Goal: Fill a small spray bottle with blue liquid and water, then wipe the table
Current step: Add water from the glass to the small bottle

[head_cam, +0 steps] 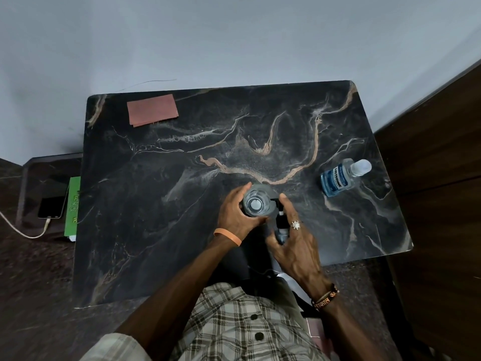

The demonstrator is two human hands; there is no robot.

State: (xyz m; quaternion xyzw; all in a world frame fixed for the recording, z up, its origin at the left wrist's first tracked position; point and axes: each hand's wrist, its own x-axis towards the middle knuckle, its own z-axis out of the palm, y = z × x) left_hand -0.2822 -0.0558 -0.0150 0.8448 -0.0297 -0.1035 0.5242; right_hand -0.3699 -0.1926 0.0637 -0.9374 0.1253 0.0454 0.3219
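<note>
Centrally on the dark marbled surface (156, 204), the left hand (234, 220) has its grip curled round a clear round container (256, 204), seen from above. Just beside it, the right hand (296, 246) has its grip clamped on the small spray bottle (282, 231), whose black pump top points away from the person. The blue mouthwash bottle (335, 179) sits well apart to the right, and a reddish cloth (152, 110) lies at the far left corner.

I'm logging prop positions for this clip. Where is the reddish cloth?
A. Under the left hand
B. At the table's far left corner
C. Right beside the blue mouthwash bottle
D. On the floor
B: the reddish cloth lies flat at the far left corner of the table, across the top from the mouthwash bottle at the right edge.
</note>
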